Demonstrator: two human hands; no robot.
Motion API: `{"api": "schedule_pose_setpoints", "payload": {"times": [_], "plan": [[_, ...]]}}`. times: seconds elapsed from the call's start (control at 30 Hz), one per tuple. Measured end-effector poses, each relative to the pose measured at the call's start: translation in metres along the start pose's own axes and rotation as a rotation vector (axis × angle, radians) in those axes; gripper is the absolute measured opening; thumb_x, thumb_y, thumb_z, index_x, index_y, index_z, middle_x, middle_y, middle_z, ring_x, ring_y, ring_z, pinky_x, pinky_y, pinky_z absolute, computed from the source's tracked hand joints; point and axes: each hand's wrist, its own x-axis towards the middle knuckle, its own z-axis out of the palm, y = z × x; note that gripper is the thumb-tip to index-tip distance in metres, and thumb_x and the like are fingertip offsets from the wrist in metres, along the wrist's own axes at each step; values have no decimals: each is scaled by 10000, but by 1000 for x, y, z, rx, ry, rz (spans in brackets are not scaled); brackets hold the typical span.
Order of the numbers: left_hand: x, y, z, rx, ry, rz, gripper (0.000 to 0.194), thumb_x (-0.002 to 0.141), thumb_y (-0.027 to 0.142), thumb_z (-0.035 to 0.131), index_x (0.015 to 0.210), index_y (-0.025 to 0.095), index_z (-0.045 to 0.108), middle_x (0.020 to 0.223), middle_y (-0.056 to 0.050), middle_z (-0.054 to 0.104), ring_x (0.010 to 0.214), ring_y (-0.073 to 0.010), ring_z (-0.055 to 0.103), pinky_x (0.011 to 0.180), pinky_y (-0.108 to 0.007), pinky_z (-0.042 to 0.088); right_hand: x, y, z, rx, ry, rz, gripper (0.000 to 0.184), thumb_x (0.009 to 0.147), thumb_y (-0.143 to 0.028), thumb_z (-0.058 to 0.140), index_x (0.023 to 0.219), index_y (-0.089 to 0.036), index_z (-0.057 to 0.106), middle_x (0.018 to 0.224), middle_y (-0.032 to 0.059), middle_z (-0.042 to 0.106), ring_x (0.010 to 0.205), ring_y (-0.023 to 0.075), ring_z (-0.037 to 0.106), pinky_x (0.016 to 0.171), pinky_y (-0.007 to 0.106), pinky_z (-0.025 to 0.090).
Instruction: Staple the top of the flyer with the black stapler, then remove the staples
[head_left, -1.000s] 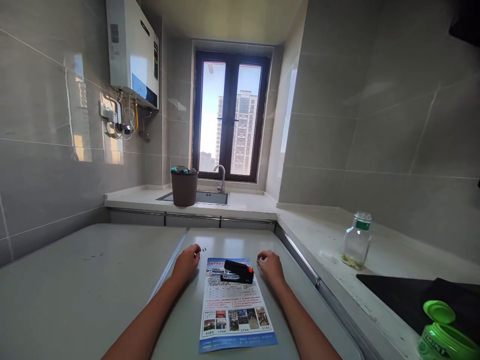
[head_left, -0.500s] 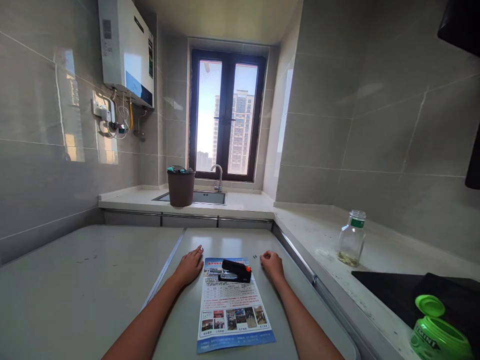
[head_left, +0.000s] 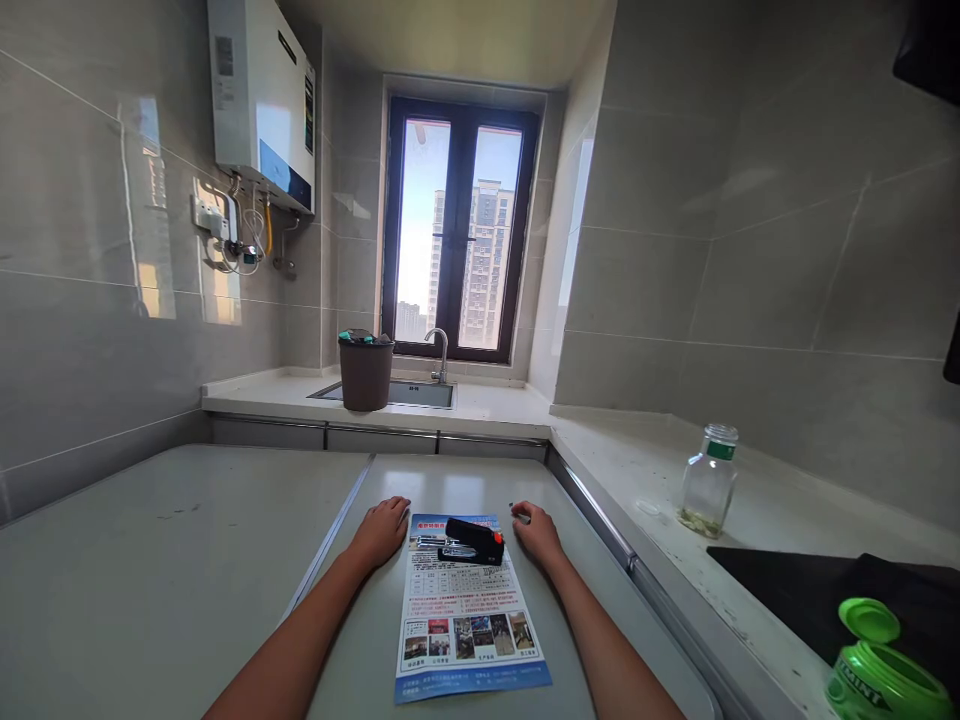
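My left hand (head_left: pixel 382 530) lies flat on the table just beside the upper left edge of a printed flyer (head_left: pixel 472 610), fingers stretched out and holding nothing. On the flyer's upper part rests a black stapler (head_left: pixel 476 541) with its metal tray sticking out to the left and a red-orange spot at its right end. To the right of the stapler, my right hand (head_left: pixel 537 530) is on the table with its fingers curled into a pinch. A tiny dark bit (head_left: pixel 511 504), perhaps a staple strip, shows at those fingertips; what sits between them is too small to make out.
A glass jar (head_left: pixel 707 485) and an open green mint tub (head_left: pixel 885 680) stand on the right counter, near a dark cooktop (head_left: pixel 787 590). At the back are a brown bin (head_left: pixel 366 375), a sink (head_left: pixel 424 393) and a tap (head_left: pixel 442 355). A seam crosses the white table (head_left: pixel 187 600).
My right hand has moved slightly left, its fingertips now at the small dark bits that lay apart from it before. My left hand, the stapler and the flyer stay in place.
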Motion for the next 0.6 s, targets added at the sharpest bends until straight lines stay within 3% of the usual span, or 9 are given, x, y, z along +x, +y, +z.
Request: {"api": "schedule_pose_setpoints", "payload": {"times": [0.13, 0.27, 0.37, 0.5, 0.6], "plan": [[0, 2, -8, -53, 33, -1, 388, 901, 72, 469, 1151, 175, 748, 1171, -138, 681, 1116, -244, 629, 953, -334, 456, 1, 0, 0, -12, 8, -9, 292, 760, -168, 584, 985, -239, 758, 1104, 37, 779, 1079, 218, 713, 945, 280, 506], [0, 0, -11, -97, 69, -40, 315, 866, 29, 487, 940, 161, 763, 1001, -116, 675, 952, -230, 654, 843, -316, 462, -1, -3, 0, -19, 1, -30, 280, 779, -160, 571, 978, -240, 753, 1101, 33, 779, 1066, 213, 713, 929, 276, 506], [-2, 0, -13, -131, 105, -71, 267, 859, 15, 488, 872, 147, 720, 1005, -115, 652, 882, -214, 650, 802, -310, 453, -3, -5, -1, -26, -8, -48, 288, 780, -160, 573, 987, -244, 755, 1130, 32, 772, 1082, 214, 707, 931, 280, 502], [-4, 6, -18, -206, 152, -85, 171, 852, 51, 522, 884, 164, 646, 1011, -120, 652, 979, -249, 636, 839, -332, 450, -6, -9, -2, -30, -12, -61, 298, 763, -160, 584, 983, -247, 765, 1131, 31, 771, 1073, 222, 706, 934, 288, 501], [-6, 15, -21, -323, 130, -44, 150, 942, 146, 447, 966, 192, 588, 916, -78, 692, 823, -209, 651, 763, -314, 478, -6, -9, -2, -28, -6, -53, 294, 748, -155, 581, 948, -249, 774, 1086, 34, 782, 1047, 227, 713, 927, 292, 506]]}}
